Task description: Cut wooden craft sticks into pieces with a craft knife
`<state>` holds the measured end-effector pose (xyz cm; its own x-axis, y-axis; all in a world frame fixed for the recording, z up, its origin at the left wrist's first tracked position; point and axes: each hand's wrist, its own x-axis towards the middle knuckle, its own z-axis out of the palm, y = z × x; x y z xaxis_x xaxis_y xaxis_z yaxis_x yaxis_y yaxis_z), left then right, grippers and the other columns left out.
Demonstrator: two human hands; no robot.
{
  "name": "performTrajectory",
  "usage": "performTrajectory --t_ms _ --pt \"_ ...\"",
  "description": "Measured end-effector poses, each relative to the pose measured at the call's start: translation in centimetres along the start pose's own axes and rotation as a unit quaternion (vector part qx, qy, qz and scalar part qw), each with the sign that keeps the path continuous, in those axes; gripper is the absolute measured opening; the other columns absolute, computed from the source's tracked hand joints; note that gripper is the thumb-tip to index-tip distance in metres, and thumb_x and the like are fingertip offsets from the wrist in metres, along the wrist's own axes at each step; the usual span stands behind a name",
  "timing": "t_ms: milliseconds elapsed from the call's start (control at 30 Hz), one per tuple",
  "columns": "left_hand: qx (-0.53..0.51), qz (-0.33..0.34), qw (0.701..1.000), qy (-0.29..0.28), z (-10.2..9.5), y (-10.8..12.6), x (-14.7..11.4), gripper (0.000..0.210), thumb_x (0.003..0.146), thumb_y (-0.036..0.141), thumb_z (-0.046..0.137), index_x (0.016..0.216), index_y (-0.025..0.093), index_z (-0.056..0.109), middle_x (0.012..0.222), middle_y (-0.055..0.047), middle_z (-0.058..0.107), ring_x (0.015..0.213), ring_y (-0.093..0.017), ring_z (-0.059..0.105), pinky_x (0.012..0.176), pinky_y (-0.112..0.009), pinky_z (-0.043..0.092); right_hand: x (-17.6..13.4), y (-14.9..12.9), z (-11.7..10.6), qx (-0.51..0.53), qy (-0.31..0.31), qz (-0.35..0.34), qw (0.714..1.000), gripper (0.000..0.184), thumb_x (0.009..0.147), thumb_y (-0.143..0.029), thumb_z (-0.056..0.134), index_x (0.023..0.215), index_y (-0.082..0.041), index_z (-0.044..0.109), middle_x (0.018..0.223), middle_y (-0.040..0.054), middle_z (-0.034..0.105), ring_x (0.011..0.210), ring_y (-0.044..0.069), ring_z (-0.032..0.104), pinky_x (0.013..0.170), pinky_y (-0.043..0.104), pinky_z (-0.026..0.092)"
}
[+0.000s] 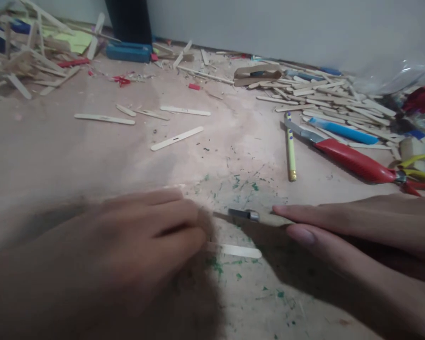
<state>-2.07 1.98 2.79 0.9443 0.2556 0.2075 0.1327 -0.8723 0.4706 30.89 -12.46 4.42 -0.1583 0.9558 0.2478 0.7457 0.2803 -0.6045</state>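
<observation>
My left hand (152,241), smeared by motion, is closed low in the left half of the head view. A pale wooden craft stick (239,250) sticks out to the right from beneath its thumb and fingertips; the other end is hidden by the hand. My right hand (361,236) reaches in from the right, its index finger and thumb stretched out and slightly apart with nothing between them. Between the two hands lies a small dark rod with a silvery end (244,215), close to the right fingertips but not touching them. Its exact kind is unclear.
Loose craft sticks (177,139) lie beyond my hands, with a large pile (329,94) at the back right. A yellow pencil (290,151), red-handled pliers (354,160) and a blue pen-like tube (343,131) lie right. A blue block (128,52) stands by the wall.
</observation>
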Motion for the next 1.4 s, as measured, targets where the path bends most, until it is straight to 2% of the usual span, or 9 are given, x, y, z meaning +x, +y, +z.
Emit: performTrajectory --t_ms 67,133,233,333,533,767,900,1300,1400 --pt "-0.004 -0.003 1.0 -0.01 -0.1 -0.1 0.3 0.041 0.122 0.007 0.049 0.115 0.032 0.081 0.122 0.002 0.093 0.103 -0.017 0.083 0.099 -0.026 0.069 -0.5 0.5 -0.2 -0.015 -0.015 0.007 1.0 0.045 0.131 -0.047 0.073 0.167 -0.073 0.08 0.098 -0.0113 0.096 0.069 0.025 0.091 0.045 0.034 0.068" --pt "-0.003 -0.005 1.0 -0.013 -0.3 0.0 0.4 0.035 0.124 0.012 0.055 0.116 0.034 0.081 0.124 0.002 0.094 0.106 -0.017 0.084 0.1 -0.026 0.07 -1.3 1.1 -0.1 -0.038 -0.031 -0.01 0.999 0.046 0.124 -0.053 0.083 0.166 -0.071 0.084 0.097 -0.0078 0.096 0.075 0.032 0.094 0.05 0.041 0.075" --pt "-0.013 -0.006 1.0 -0.016 -0.4 0.3 0.4 0.034 0.125 0.01 0.059 0.12 0.033 0.083 0.129 0.002 0.094 0.113 -0.018 0.086 0.104 -0.028 0.07 -2.5 1.9 0.5 -0.071 -0.039 -0.047 0.996 0.053 0.109 -0.063 0.1 0.161 -0.066 0.09 0.096 -0.003 0.096 0.089 0.042 0.098 0.053 0.048 0.079" --pt "-0.029 -0.014 0.999 -0.019 -0.2 0.3 0.3 0.037 0.127 0.007 0.055 0.116 0.03 0.081 0.13 0.001 0.093 0.116 -0.017 0.085 0.102 -0.029 0.066 -3.2 2.4 1.5 -0.093 -0.048 -0.063 0.992 0.051 0.105 -0.067 0.104 0.155 -0.064 0.094 0.098 -0.0013 0.096 0.096 0.044 0.099 0.056 0.048 0.081" --pt "-0.033 -0.01 0.999 0.021 0.5 0.5 0.1 0.034 0.123 0.003 0.06 0.125 0.03 0.082 0.127 0.006 0.092 0.112 -0.013 0.085 0.1 -0.028 0.062 -3.5 3.6 2.6 -0.104 -0.053 -0.069 0.991 0.047 0.105 -0.068 0.103 0.151 -0.06 0.097 0.097 0.0005 0.095 0.097 0.044 0.099 0.057 0.047 0.081" --pt "-0.008 -0.031 0.999 0.041 0.8 0.9 0.2 0.042 0.119 0.0 0.055 0.098 0.025 0.082 0.104 0.002 0.083 0.089 -0.017 0.074 0.08 -0.036 0.053 -3.3 3.8 2.6 -0.108 -0.062 -0.087 0.988 0.045 0.106 -0.07 0.102 0.148 -0.057 0.098 0.096 0.0023 0.095 0.096 0.043 0.098 0.058 0.047 0.081" --pt "-0.016 -0.046 0.999 0.025 0.8 1.1 0.1 0.039 0.112 -0.004 0.061 0.095 0.024 0.08 0.097 0.003 0.075 0.08 -0.016 0.066 0.072 -0.036 0.045 -3.4 3.6 2.4 -0.109 -0.072 -0.092 0.987 0.043 0.106 -0.07 0.102 0.147 -0.055 0.099 0.095 0.0032 0.094 0.096 0.043 0.098 0.058 0.047 0.08" --pt "-0.037 -0.066 0.997 0.012 0.4 1.5 1.0 0.036 0.106 -0.009 0.067 0.089 0.022 0.076 0.092 0.003 0.072 0.078 -0.014 0.063 0.069 -0.034 0.044 -4.1 2.5 1.0 -0.124 -0.089 -0.098 0.983 0.041 0.108 -0.068 0.102 0.145 -0.05 0.101 0.095 0.0052 0.094 0.093 0.042 0.098 0.059 0.046 0.079" --pt "-0.037 -0.067 0.997 0.008 0.3 1.6 1.1 0.038 0.109 -0.008 0.065 0.089 0.021 0.077 0.091 0.003 0.071 0.076 -0.014 0.062 0.068 -0.034 0.042 -2.7 1.7 0.7 -0.103 -0.076 -0.087 0.988 0.039 0.117 -0.058 0.094 0.155 -0.051 0.097 0.102 0.0037 0.097 0.085 0.037 0.097 0.056 0.044 0.077"
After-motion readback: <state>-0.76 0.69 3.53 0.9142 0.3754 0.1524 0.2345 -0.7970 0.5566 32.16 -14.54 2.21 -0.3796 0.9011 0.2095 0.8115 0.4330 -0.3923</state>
